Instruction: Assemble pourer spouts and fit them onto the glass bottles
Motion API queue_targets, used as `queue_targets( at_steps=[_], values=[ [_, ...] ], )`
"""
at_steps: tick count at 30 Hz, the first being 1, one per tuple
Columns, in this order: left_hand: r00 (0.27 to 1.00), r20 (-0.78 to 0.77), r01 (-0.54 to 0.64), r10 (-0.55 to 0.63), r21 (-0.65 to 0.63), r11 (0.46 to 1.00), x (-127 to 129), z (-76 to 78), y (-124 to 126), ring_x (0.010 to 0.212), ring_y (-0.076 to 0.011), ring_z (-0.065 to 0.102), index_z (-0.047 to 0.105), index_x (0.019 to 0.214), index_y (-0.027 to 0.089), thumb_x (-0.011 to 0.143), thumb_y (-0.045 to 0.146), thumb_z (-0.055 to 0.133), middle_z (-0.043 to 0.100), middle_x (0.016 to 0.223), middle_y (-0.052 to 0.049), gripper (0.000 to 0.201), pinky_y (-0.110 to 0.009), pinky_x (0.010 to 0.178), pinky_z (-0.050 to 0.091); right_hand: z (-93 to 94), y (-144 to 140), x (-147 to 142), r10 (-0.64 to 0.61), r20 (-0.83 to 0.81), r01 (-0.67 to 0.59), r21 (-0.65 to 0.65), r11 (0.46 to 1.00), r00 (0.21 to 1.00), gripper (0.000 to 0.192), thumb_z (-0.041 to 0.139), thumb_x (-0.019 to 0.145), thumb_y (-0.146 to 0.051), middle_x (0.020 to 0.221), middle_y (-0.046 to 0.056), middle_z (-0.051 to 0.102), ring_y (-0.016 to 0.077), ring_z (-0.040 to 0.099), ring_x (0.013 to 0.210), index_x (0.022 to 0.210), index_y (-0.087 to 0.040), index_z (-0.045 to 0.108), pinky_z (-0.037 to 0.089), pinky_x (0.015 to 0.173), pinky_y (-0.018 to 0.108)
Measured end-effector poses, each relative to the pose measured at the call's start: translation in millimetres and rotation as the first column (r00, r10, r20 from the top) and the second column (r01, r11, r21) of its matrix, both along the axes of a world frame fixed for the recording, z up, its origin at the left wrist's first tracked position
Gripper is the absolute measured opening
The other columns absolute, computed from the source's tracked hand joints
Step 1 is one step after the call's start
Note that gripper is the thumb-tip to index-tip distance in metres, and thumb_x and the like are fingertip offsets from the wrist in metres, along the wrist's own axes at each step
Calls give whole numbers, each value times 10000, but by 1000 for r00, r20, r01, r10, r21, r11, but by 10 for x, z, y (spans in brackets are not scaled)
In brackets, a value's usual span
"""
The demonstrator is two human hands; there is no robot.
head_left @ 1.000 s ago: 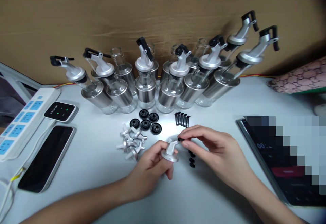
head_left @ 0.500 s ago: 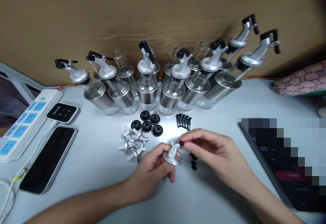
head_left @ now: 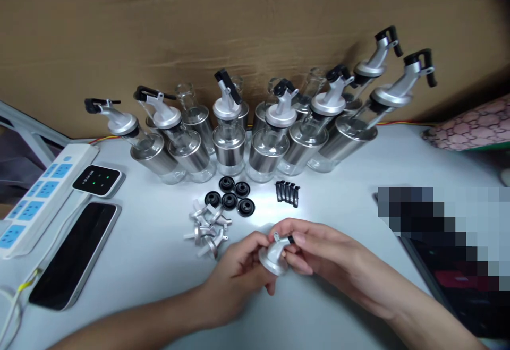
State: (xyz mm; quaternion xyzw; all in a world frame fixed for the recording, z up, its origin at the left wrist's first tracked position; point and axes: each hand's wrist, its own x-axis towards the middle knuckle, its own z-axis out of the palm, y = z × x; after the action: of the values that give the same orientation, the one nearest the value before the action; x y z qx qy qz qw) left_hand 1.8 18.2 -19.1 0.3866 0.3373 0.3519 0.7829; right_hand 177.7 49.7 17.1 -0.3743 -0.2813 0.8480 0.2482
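Observation:
Near the front of the table my left hand (head_left: 235, 275) is closed round the flanged base of a silver pourer spout (head_left: 274, 258). A small black cap (head_left: 290, 239) sits at the spout's tip, and my right hand (head_left: 332, 249) pinches there, thumb against the cap and fingers curled behind. Left of my hands lies a loose pile of silver pourer spouts (head_left: 207, 229). Behind them are several round black stoppers (head_left: 229, 201). A row of black levers (head_left: 287, 193) lies beyond my right hand.
Glass bottles with steel sleeves (head_left: 229, 147) line the back, many topped with pourers, against a cardboard wall (head_left: 159, 31). To the left are a phone (head_left: 74, 254), a small black-faced device (head_left: 99, 180) and a power strip (head_left: 35, 196). A dark tablet (head_left: 446, 281) lies at right.
The spout has tilted, its tip now pointing further right, and both hands sit slightly lower in view. My right hand has wrapped further round the tip, covering the small black pieces beneath.

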Motion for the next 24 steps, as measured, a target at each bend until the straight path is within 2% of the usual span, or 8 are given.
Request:
queue_targets(
  at_steps=[2, 5, 9, 15, 18, 21, 24],
  values=[
    [1000, -9, -25, 24, -27, 999, -2, 0, -3, 589, -88, 508, 513, 864, 166, 799, 510, 693, 609, 761, -18, 393, -221, 578, 399, 0, -23, -25, -44, -55, 44, -6, 999, 997, 266, 703, 775, -424, 560, -46, 414, 140, 487, 595, 792, -179, 601, 457, 727, 348],
    [996, -66, -58, 54, -64, 996, -1, 19, -10, 572, -85, 518, 521, 836, 161, 814, 529, 667, 587, 698, 5, 396, -213, 568, 387, 8, -46, -60, -112, -64, 113, 23, 993, 992, 251, 652, 828, -352, 569, -44, 444, 153, 546, 596, 705, -197, 498, 470, 680, 336],
    [998, -58, -2, 1, -25, 1000, 9, 36, -28, 574, -89, 535, 480, 782, 167, 838, 555, 623, 618, 705, -10, 418, -222, 584, 389, 0, -55, -53, -102, -15, 103, 95, 990, 995, 242, 605, 883, -400, 588, -40, 515, 150, 583, 594, 779, -200, 516, 475, 661, 325],
    [999, 19, -41, 41, 22, 999, 11, 12, -8, 548, -96, 534, 461, 771, 174, 877, 474, 593, 608, 668, 1, 344, -236, 602, 396, -18, -54, -25, -23, 18, 18, 252, 968, 1000, 215, 595, 902, -396, 644, -51, 518, 168, 665, 631, 989, -200, 588, 502, 689, 333],
    [1000, -19, 4, -4, -15, 1000, 14, 25, -19, 536, -107, 524, 491, 787, 167, 844, 439, 614, 568, 618, 13, 303, -236, 584, 395, -2, -69, -37, -11, 28, 3, 285, 958, 1000, 205, 622, 890, -374, 656, -60, 514, 149, 665, 610, 1005, -207, 598, 515, 641, 302],
    [987, -134, 85, -87, -20, 996, 15, 80, -49, 526, -102, 484, 502, 783, 165, 835, 365, 571, 552, 597, 13, 218, -227, 563, 372, 21, -82, -49, 38, 71, -58, 304, 951, 997, 195, 608, 899, -383, 678, -27, 610, 142, 670, 598, 931, -190, 608, 505, 616, 279],
    [944, -272, 199, -186, 20, 980, -19, 225, -49, 529, -93, 456, 504, 766, 166, 846, 296, 505, 534, 605, 18, 152, -213, 538, 346, 42, -71, -51, -34, 157, -30, 386, 922, 987, 246, 657, 860, -413, 654, -17, 631, 96, 611, 587, 812, -174, 628, 459, 587, 216]
  ],
)
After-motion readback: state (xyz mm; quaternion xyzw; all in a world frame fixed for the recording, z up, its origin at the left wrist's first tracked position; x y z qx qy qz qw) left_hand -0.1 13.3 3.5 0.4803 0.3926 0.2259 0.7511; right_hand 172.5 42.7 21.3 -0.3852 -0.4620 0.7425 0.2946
